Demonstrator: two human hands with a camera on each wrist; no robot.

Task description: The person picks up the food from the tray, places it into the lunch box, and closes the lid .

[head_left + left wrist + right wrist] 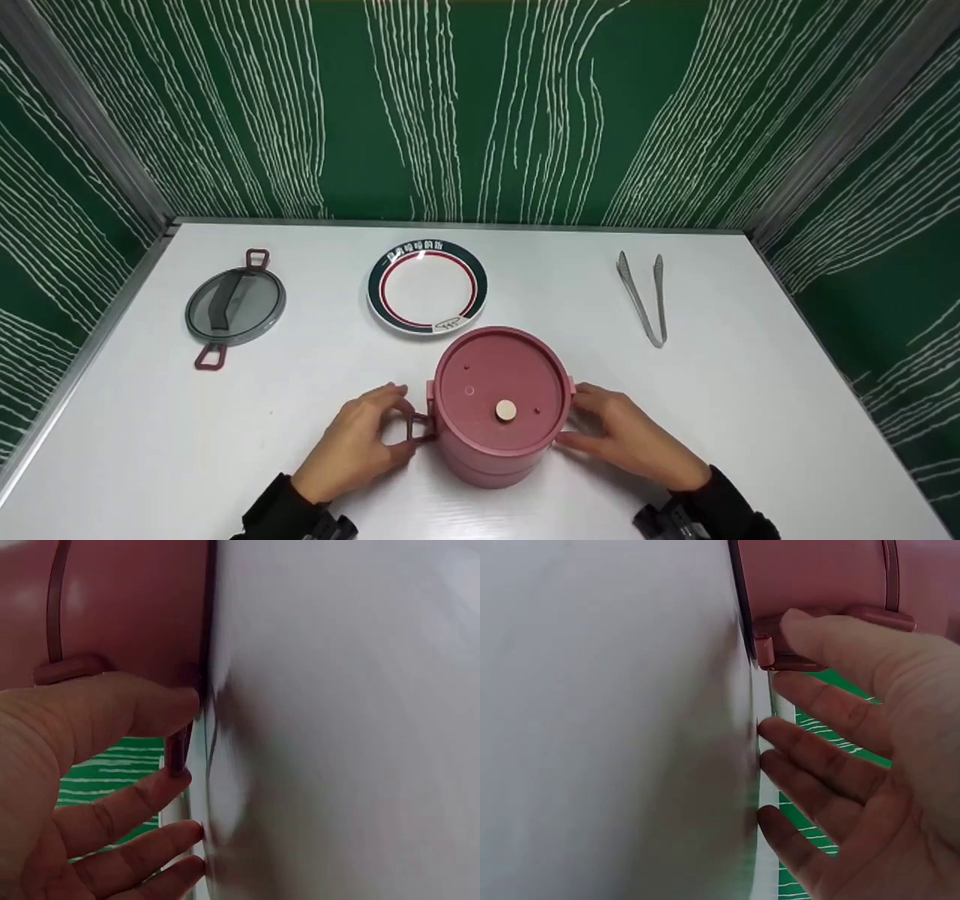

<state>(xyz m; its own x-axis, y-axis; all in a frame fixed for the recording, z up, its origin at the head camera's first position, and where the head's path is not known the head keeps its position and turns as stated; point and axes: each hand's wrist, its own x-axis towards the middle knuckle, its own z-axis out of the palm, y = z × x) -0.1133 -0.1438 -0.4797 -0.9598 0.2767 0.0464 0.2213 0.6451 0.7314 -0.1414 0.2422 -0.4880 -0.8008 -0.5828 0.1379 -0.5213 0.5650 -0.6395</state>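
A dusky-red pot (480, 469) with side handles stands upright on the white table, topped by a flat red lid (487, 375) with a cream knob (505, 410). At its left side, my left hand (360, 439) pinches the lower handle (177, 750) between thumb and index finger; the other fingers are spread below it in the left wrist view. On the opposite side, my right hand (634, 435) has its thumb and index finger about the other handle (791, 662), while the remaining fingers extend loosely. From the head view, this right handle is mostly hidden by the hand.
Behind the pot lies a white plate (427, 289) with a dark rim and red ring. A glass lid (259, 307) with a dark grip, with red handles sticking out, is at the left. Metal tongs (645, 307) lie spread at the right. Green walls (480, 112) enclose the table.
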